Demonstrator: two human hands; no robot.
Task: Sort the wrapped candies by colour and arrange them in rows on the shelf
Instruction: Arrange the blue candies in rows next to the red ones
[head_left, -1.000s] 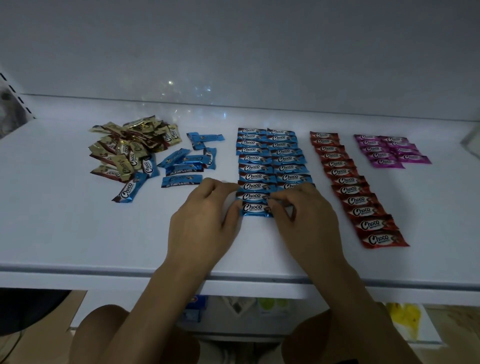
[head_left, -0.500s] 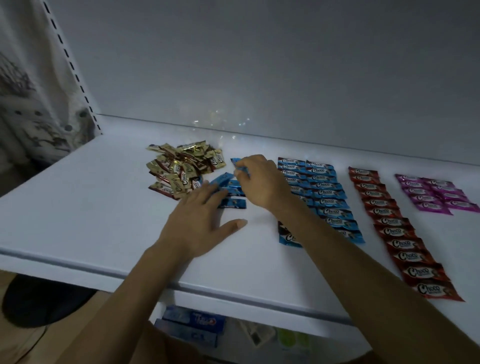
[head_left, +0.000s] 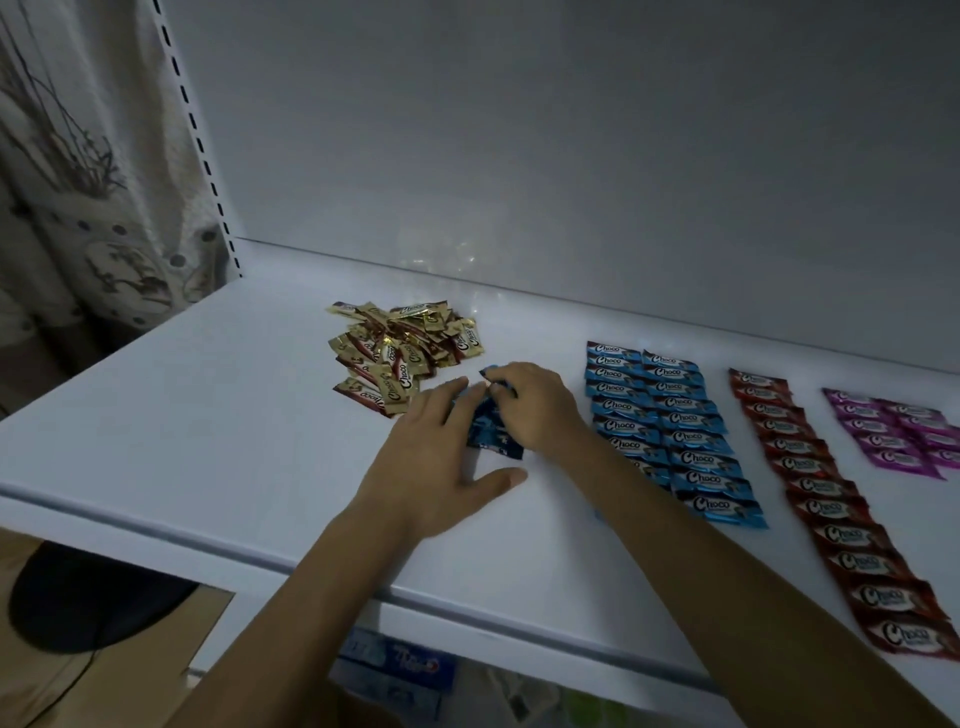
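On the white shelf (head_left: 208, 415), a small heap of loose blue candies (head_left: 491, 434) lies between my hands. My left hand (head_left: 431, 467) rests on its left side with fingers stretched out and the thumb spread on the shelf. My right hand (head_left: 537, 408) curls its fingers round the heap's far side and pinches blue wrappers. A jumbled pile of gold candies (head_left: 402, 353) lies just behind. To the right stand two sorted blue rows (head_left: 675, 431), one red row (head_left: 831, 504) and two purple rows (head_left: 904, 434).
A slotted upright (head_left: 200, 140) and a patterned curtain (head_left: 78, 208) bound the shelf on the left. The back wall rises close behind the candies. Below the front edge are boxes on a lower shelf (head_left: 400, 670) and a dark round object (head_left: 83, 597).
Both hands left the near end of the blue rows and moved left to the loose blue candies, gathering them into a tighter heap. The view swung left.
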